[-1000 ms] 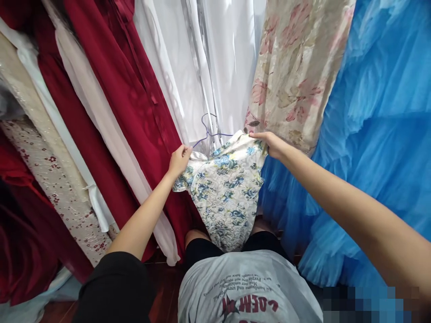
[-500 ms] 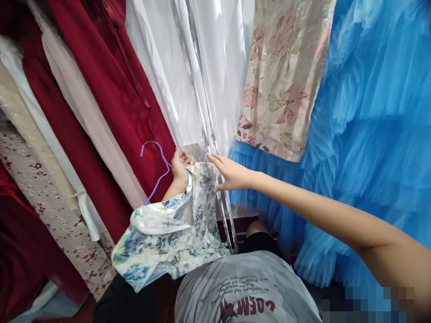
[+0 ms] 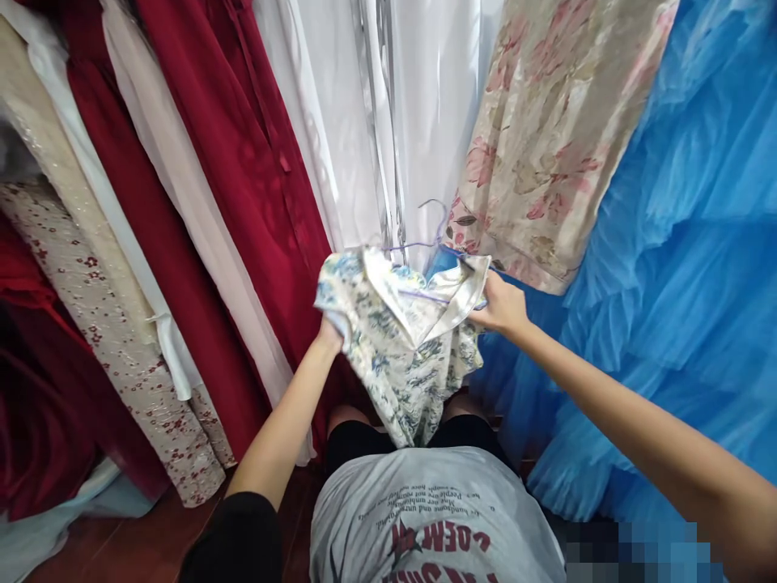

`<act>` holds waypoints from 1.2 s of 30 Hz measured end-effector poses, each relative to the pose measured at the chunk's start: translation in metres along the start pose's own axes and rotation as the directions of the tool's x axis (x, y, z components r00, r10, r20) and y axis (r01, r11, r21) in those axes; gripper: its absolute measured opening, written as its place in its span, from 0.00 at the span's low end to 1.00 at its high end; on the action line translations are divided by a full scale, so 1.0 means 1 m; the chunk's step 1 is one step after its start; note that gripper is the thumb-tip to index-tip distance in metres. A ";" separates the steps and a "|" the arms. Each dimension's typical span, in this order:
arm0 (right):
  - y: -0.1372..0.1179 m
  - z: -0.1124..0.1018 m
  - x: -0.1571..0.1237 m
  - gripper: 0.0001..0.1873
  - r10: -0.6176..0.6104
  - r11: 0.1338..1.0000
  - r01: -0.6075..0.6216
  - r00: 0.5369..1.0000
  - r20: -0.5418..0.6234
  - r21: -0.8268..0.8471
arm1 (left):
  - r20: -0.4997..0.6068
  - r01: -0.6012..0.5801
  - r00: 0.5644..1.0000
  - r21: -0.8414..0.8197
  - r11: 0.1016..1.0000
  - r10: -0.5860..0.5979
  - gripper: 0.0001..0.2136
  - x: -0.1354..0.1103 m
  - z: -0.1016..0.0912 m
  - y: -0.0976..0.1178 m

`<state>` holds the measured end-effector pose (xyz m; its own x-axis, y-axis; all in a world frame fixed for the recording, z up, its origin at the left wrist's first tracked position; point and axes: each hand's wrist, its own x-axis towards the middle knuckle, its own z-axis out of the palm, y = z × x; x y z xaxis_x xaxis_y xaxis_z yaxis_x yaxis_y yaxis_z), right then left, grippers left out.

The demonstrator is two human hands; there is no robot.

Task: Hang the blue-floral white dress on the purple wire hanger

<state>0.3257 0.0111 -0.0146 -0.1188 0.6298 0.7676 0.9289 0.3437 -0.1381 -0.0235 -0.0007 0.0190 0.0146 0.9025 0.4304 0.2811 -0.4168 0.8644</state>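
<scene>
A floral blouse (image 3: 394, 372) in white, blue and yellow, with a pale collar, is spread in front of my legs. My left hand (image 3: 331, 334) is at the sleeve on the left side and holds that side up; the fabric hides most of its fingers. On the other side, my right hand (image 3: 505, 304) grips the shoulder by the collar, its fingers closed partly behind the cloth. A thin purple hanger (image 3: 416, 244) lies in the neck opening, tilted, with its hook pointing up and away from me.
Long garments hang close around: a dark red dress (image 3: 243, 202), white cloth (image 3: 418, 113) straight ahead, a beige floral garment (image 3: 540, 162) and a blue ruffled tulle dress (image 3: 680, 267) at the right. Brown floor (image 3: 121, 546) shows at the lower left.
The blouse has moved right and up, its collar now facing me. The hanger's hook has swung from the left to the right. My right hand, earlier open beside the cloth, has taken hold of its shoulder.
</scene>
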 end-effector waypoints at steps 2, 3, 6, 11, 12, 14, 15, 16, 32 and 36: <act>0.010 -0.004 0.005 0.43 0.072 0.997 -0.073 0.997 -0.022 -0.032 | 0.019 0.051 0.999 -0.201 0.978 -0.048 0.36 -0.011 0.001 -0.029; 0.010 -0.007 0.010 0.42 0.079 0.996 -0.080 0.997 -0.020 -0.045 | 0.032 0.084 0.996 -0.322 0.943 -0.077 0.34 -0.016 0.005 -0.043; -0.011 -0.019 0.033 0.43 0.032 0.997 -0.031 0.999 0.008 -0.074 | 0.000 0.136 0.988 -0.500 0.855 -0.157 0.26 -0.028 0.023 -0.076; -0.052 -0.033 0.056 0.47 -0.080 0.997 0.079 0.995 0.053 0.011 | -0.107 0.118 0.975 -0.486 0.866 -0.192 0.30 -0.046 0.046 -0.106; -0.053 -0.035 0.055 0.48 -0.096 0.995 0.094 0.993 0.073 0.029 | -0.123 0.115 0.973 -0.482 0.868 -0.197 0.30 -0.051 0.049 -0.111; -0.050 -0.035 0.050 0.50 -0.160 0.986 0.153 0.979 0.124 0.069 | -0.144 0.121 0.966 -0.479 0.870 -0.214 0.31 -0.062 0.055 -0.119; -0.046 -0.034 0.047 0.51 -0.207 0.976 0.195 0.967 0.151 0.093 | -0.149 0.127 0.963 -0.479 0.869 -0.223 0.33 -0.069 0.059 -0.124; -0.041 -0.034 0.043 0.52 -0.254 0.965 0.238 0.952 0.170 0.113 | -0.151 0.135 0.961 -0.480 0.867 -0.233 0.34 -0.075 0.063 -0.128; -0.131 0.038 -0.050 0.16 -0.296 0.954 0.256 0.728 0.618 0.155 | -0.379 0.104 0.899 -0.301 0.948 -0.218 0.35 -0.135 0.108 -0.129; -0.124 0.030 -0.051 0.14 -0.375 0.927 0.302 0.697 0.611 0.223 | -0.550 -0.042 0.829 0.126 0.991 0.106 0.37 -0.149 0.107 -0.117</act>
<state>0.2066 -0.0429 -0.0557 -0.6453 0.7361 0.2042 0.7466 0.6643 -0.0355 0.0438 -0.0743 -0.1740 -0.4858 0.6442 0.5907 0.3992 -0.4377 0.8056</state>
